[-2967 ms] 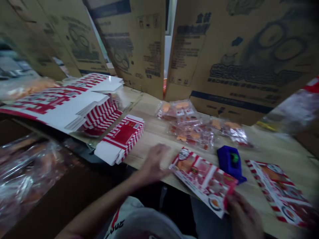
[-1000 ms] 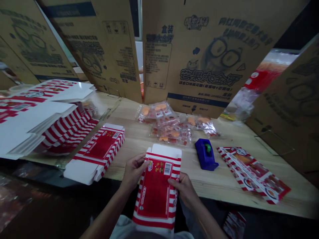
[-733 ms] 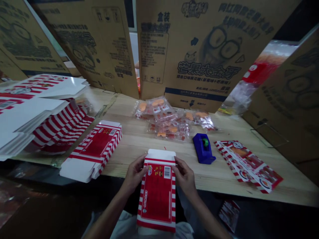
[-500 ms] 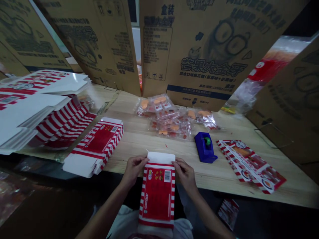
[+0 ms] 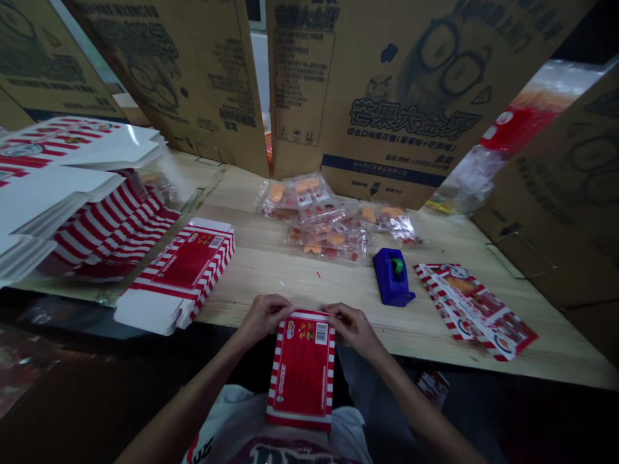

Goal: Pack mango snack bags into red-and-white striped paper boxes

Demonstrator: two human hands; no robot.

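Note:
A red paper box with white-striped sides [image 5: 302,370] rests in front of my body, its printed face with a barcode turned up. My left hand [image 5: 264,317] pinches its far left corner. At the far right corner, the fingers of my right hand [image 5: 353,327] are closed on the box edge. No white flap shows beyond the box's far edge. On the table just ahead lie small scraps, one white and one red. A blue tape dispenser [image 5: 391,277] with a green core stands beyond my right hand.
Clear packets of orange and red pieces [image 5: 319,219] are heaped mid-table. Flattened striped boxes [image 5: 186,258] lie at left beside a bigger carton stack [image 5: 97,167]. Printed sheets [image 5: 476,306] lie at right. Tall brown cardboard [image 5: 411,84] walls the back.
The white flap that stuck up at the box's far end has been folded down out of sight. Both hands have drawn inward over that end. The view has shifted slightly.

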